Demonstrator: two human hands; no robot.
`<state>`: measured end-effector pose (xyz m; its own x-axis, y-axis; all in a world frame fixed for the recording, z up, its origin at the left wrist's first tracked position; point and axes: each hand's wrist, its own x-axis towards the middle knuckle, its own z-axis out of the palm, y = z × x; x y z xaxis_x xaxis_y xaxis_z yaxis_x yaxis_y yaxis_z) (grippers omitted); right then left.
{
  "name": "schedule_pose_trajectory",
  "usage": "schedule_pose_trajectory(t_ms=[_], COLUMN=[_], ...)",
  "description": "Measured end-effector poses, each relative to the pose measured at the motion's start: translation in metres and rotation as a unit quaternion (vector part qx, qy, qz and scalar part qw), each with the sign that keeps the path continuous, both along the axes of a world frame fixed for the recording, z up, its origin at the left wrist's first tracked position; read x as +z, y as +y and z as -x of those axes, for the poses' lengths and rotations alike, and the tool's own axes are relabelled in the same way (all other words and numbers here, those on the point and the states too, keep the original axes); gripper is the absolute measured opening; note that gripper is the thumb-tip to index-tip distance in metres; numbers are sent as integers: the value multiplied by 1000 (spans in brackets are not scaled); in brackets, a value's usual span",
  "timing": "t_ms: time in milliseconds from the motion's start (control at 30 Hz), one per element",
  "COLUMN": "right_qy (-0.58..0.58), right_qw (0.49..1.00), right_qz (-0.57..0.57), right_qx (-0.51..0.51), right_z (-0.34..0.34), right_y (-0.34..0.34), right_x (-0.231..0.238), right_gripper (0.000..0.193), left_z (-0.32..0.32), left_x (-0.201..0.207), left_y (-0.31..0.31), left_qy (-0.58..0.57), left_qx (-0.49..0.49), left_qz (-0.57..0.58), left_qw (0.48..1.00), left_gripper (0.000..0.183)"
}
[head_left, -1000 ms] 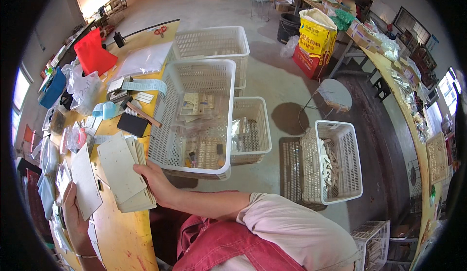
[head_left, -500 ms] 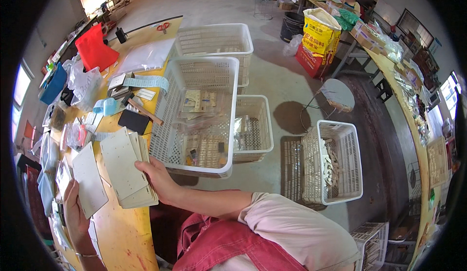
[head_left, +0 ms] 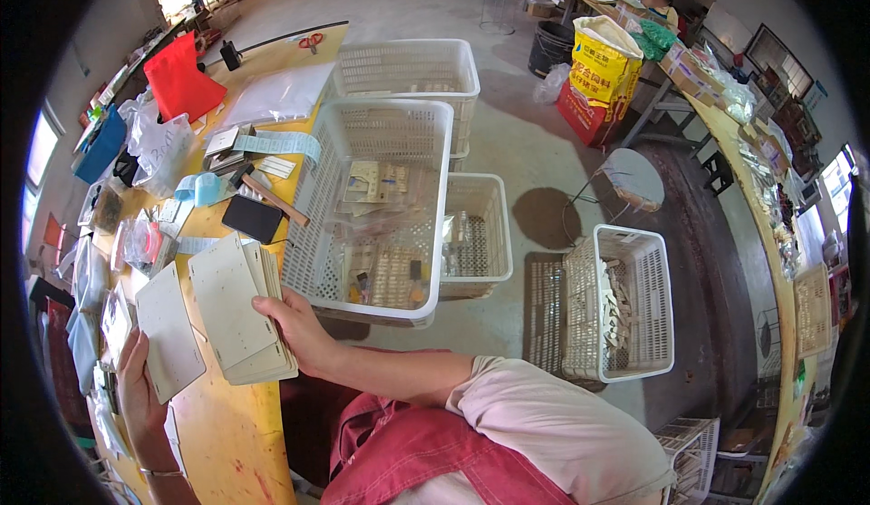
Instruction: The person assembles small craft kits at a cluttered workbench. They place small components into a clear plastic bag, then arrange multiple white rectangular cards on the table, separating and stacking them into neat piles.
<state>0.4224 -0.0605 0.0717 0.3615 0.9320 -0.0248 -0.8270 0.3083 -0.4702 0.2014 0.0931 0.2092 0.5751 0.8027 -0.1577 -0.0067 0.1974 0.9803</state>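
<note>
Seeing matt, smooth cream boards (head_left: 234, 298) here, card or thin wood, hard to tell, with the same dull finish on the single board (head_left: 170, 331), and a faint sheen over the stained, wood-like yellow table (head_left: 227, 432). Catching hard, smooth white plastic on the basket (head_left: 390, 133), glossy clear plastic on the sheets (head_left: 276, 94), dark glassy smoothness on the phone (head_left: 252, 219), bare wood along the hammer handle (head_left: 277, 201). Noting matt stitched cloth on the red apron (head_left: 435, 460), soft wrinkled cloth on the pale sleeve (head_left: 548, 414), shiny plastic on the sack (head_left: 605, 65).

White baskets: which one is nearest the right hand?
The large basket beside the yellow table, holding clear bags; the others stand farther from the right hand.
</note>
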Motion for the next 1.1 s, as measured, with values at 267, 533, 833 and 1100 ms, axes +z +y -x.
schedule_pose_trajectory(t_ms=[267, 533, 833, 1100], right_qy=[5, -13, -7, -7], right_qw=[1000, 999, 1000, 1000], right_qz=[17, 28, 7, 13], right_qx=[-9, -12, -4, -5], right_z=[-2, -3, -3, -2], right_y=[0, 1, 1, 0], right_x=[1, -3, -7, -6], right_gripper=[37, 35, 35, 38], left_z=[-6, -10, -12, -9], left_x=[0, 4, 2, 1], left_y=[-1, -4, -4, -2], left_qy=[14, 3, 2, 3], left_qx=[22, -15, -2, -23], left_qz=[-5, -1, -5, -6], left_qw=[1000, 1000, 1000, 1000], left_gripper=[44, 38, 37, 39])
